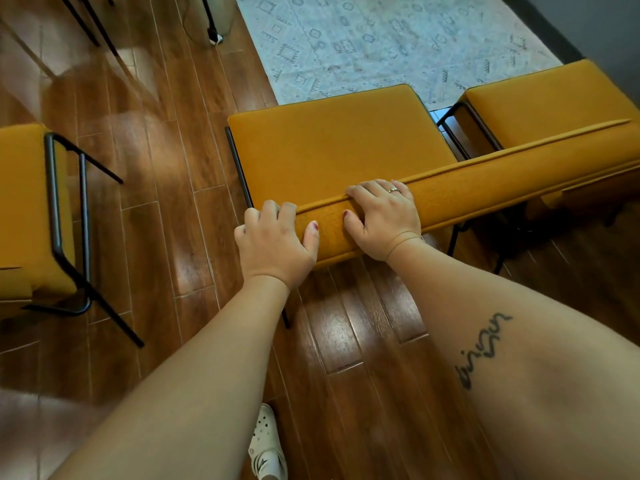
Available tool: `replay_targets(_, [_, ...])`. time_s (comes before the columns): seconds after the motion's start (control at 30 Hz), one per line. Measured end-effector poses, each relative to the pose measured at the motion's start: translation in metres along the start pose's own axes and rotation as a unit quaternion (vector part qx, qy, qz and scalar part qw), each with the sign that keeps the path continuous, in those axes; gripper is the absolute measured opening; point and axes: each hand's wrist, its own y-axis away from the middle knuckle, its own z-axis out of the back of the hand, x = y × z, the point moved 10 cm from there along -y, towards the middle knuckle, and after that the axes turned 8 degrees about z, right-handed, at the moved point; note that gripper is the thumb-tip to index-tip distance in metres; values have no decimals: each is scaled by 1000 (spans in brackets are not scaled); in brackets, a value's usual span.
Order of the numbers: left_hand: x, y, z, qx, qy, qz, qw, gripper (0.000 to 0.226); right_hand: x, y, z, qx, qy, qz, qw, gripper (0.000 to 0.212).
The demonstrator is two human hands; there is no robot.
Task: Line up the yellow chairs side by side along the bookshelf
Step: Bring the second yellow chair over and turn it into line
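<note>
We have both hands on the padded backrest (450, 199) of the middle yellow chair (332, 143), which stands on the wooden floor (156, 168) with its seat front at the rug (381, 39). Our left hand (273, 237) wraps the backrest's end corner. Our right hand (384, 220) grips just beside it, fingers (367, 188) curled over the top. The right chair (554, 105) sits close by and the left chair (24, 209) well apart. No bookshelf or container shows. We judge the thin metal frame light enough to slide. The padding is soft, so the backrest's top makes the surest hold, with the 2 hands spread wider against twisting.
</note>
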Motion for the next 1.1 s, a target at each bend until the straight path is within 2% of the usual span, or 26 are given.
replay_targets(0.23, [-2,-5,-6,50,16,-7,999,60,-3,-2,1,5,10,-25,1000,66])
replay_targets(0.3, [-3,-6,-8,68,14,-14,997,62,-10,-2,0,12,12,-66,998,62])
replay_targets(0.37, [-4,-7,-8,85,8,-27,996,61,-20,-1,-2,18,1,-146,989,51])
replay_targets(0.47, [-4,-8,-10,109,-9,-53,993,53,-31,9,-4,21,-37,-269,962,45])
replay_targets(0.6, [-5,-10,-13,149,-17,-86,985,55,-40,19,-7,16,-70,-369,926,52])
replay_targets(0.8, [-8,-13,-16,188,-51,-121,973,63,-59,36,-5,-67,-126,-543,827,71])
replay_targets(0.9, [-11,-17,-20,207,-77,-163,962,68,-62,39,-5,-73,-127,-572,807,74])
replay_targets(1.1, [-22,-31,-36,305,-107,-272,907,80,-59,38,-2,-57,-106,-564,817,74])
